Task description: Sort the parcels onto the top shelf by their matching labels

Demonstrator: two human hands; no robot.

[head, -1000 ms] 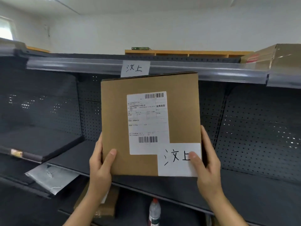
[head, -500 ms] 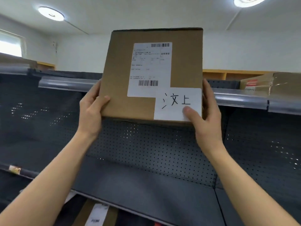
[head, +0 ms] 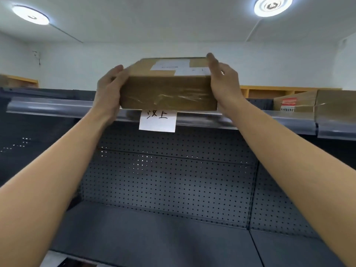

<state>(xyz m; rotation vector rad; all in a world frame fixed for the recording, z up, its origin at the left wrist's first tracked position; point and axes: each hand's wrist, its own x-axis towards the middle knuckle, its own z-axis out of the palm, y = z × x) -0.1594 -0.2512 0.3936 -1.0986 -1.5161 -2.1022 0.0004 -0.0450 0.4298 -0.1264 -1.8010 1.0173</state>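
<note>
A brown cardboard parcel (head: 167, 93) lies flat at the front edge of the top shelf (head: 57, 109), its white shipping label and handwritten paper slip facing up. My left hand (head: 109, 91) grips its left side and my right hand (head: 221, 81) grips its right side. Directly below the parcel a white paper shelf label (head: 157, 120) with matching handwritten characters hangs from the shelf's clear rail.
Another brown box (head: 296, 102) with a red sticker sits on the top shelf at the right. Below is a dark perforated back panel (head: 173, 170) and an empty lower shelf (head: 154, 237). Wooden cubbies (head: 269, 91) stand behind the shelving.
The parcel went from upright in front of the shelves to raised, then tipped flat onto the top shelf edge above the matching label. Both hands stayed on its sides.
</note>
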